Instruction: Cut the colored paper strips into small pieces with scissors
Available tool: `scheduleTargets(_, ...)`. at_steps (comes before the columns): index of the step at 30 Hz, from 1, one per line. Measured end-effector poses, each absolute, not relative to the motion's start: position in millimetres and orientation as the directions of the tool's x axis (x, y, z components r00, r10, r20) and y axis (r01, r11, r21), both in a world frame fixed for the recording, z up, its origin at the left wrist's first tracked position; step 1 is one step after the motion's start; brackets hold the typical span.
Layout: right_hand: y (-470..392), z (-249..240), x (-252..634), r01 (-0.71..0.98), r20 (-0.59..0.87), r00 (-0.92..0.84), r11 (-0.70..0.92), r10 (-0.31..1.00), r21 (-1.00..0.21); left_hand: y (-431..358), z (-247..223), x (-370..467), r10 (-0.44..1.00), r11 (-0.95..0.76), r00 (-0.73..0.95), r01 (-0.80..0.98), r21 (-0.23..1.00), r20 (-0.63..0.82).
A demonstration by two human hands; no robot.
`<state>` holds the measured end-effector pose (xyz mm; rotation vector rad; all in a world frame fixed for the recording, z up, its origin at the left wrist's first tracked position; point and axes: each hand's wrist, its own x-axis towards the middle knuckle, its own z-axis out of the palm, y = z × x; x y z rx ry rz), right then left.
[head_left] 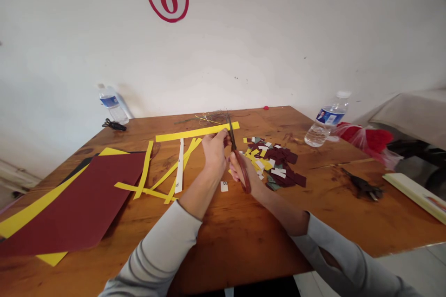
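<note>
My left hand point(215, 151) pinches a long yellow paper strip point(188, 134) from below, and the strip stretches left and right of the fingers. My right hand point(245, 169) is closed around the brown-red handles of a pair of scissors point(246, 180). The scissor blades point away from me and cross the strip near its right end; whether they are fully closed I cannot make out. To the right of my hands lies a heap of cut paper pieces point(287, 158) in maroon, yellow, white and grey-green. A small white paper piece point(224, 186) with print lies beneath my wrists.
Yellow strips point(144, 171) and a white strip point(180, 167) lie left of my hands. Maroon sheets point(87, 204) cover the table's left side. Water bottles stand at the back left point(113, 104) and right point(325, 120). A black plug point(362, 185) lies at right.
</note>
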<state>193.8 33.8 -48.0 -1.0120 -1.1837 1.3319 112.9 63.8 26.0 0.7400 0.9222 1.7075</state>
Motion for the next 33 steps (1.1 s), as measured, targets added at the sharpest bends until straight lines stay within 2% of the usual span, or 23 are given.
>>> scheduleTargets(11, 24.0, -42.3, 196.1, -0.134, 0.018, -0.191, -0.008, 0.981, -0.991, 71.9, 35.7, 97.9, 0.923, -0.273, -0.377, -0.513, 0.814, 0.072)
scheduleTargets(20, 15.3, -31.7, 197.4, -0.02, 0.005, -0.193, 0.001, 0.981, -1.0, 71.9, 36.5, 94.0, 0.924, -0.246, -0.38, -0.528, 0.813, 0.033)
scheduleTargets(29, 17.9, -31.0, 191.6, 0.015, -0.053, -0.096, -0.051, 0.994, -0.999, 73.7, 34.6, 92.6, 0.925, -0.245, -0.379, -0.536, 0.808, 0.028)
scheduleTargets(33, 16.9, -30.3, 192.0, -0.008, -0.055, -0.132, -0.057, 0.99, -0.998, 74.1, 34.6, 91.8, 0.929, -0.233, -0.369, -0.542, 0.808, 0.02)
